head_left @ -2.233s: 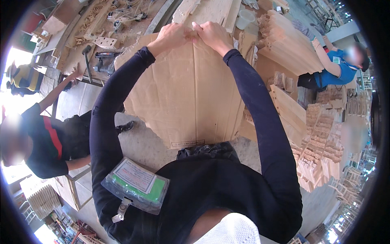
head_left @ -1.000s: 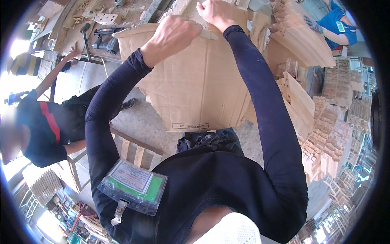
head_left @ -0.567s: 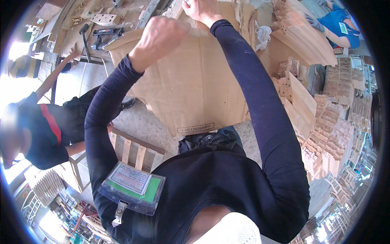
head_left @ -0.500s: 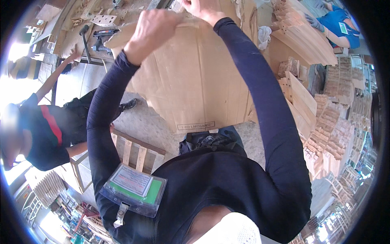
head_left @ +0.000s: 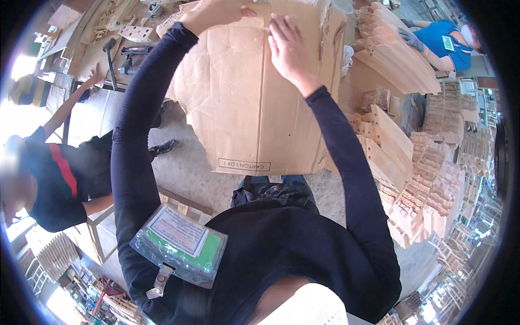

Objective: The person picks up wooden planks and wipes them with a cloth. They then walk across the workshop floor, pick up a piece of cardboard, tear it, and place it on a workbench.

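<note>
A large brown cardboard sheet (head_left: 227,97), creased lengthwise and ragged along its left edge, lies in front of me. My right hand (head_left: 290,51) rests flat on its upper part, fingers stretched out toward the far end. Over the sheet's far left part, my left hand (head_left: 216,13) is cut by the top of the picture. One of its digits points right, stretched out, and no held thing shows in it; the other fingers are only partly visible.
At left, a co-worker in a dark shirt (head_left: 57,184) reaches to a bench holding a hammer (head_left: 108,51) and a dark power tool (head_left: 132,57). Stacked wooden slats (head_left: 392,59) stand at right, near another co-worker in blue (head_left: 441,43). Cut wooden pieces (head_left: 422,200) fill the right side.
My right hand has come down and nearer from the far edge, and now lies flat on the cardboard. My left hand has moved up, its fingers stretching rightward. The cardboard has shifted slightly left.
</note>
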### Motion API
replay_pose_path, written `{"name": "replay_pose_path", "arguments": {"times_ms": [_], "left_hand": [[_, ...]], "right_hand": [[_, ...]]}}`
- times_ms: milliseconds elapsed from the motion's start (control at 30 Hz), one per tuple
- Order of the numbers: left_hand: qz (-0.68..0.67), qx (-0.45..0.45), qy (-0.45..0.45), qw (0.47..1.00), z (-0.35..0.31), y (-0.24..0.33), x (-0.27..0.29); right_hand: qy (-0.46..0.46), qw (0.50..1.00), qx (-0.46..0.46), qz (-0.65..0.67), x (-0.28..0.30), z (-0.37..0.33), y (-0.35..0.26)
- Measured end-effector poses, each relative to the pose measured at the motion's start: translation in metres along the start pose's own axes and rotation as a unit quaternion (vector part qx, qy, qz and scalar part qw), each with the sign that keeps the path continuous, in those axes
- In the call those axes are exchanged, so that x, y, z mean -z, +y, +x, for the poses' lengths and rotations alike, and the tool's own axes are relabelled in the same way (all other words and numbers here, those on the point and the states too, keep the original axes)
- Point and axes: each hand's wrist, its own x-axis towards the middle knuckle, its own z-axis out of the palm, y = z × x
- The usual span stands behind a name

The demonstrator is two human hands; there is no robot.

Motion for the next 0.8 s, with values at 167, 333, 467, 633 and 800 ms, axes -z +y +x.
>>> {"name": "replay_pose_path", "arguments": {"times_ms": [167, 333, 467, 633, 800], "left_hand": [[0.147, -0.005, -0.054, 0.988, -0.014, 0.009, -0.040], [0.156, -0.034, -0.004, 0.987, -0.050, 0.004, -0.082], [0.165, -0.076, -0.004, 0.983, -0.059, 0.016, -0.081], [0.135, -0.114, -0.006, 0.984, -0.069, 0.051, -0.040], [0.123, -0.183, 0.062, 0.973, -0.111, 0.124, 0.006]], "right_hand": [[-0.039, 0.990, -0.134, 0.028, -0.063, -0.009, 0.010], [-0.065, 0.989, -0.092, -0.100, -0.080, -0.021, 0.000], [-0.061, 0.990, -0.093, -0.086, -0.074, -0.018, -0.006], [-0.065, 0.989, -0.079, -0.107, -0.084, -0.018, -0.001], [-0.075, 0.984, -0.097, -0.127, -0.094, -0.017, 0.003]]}}
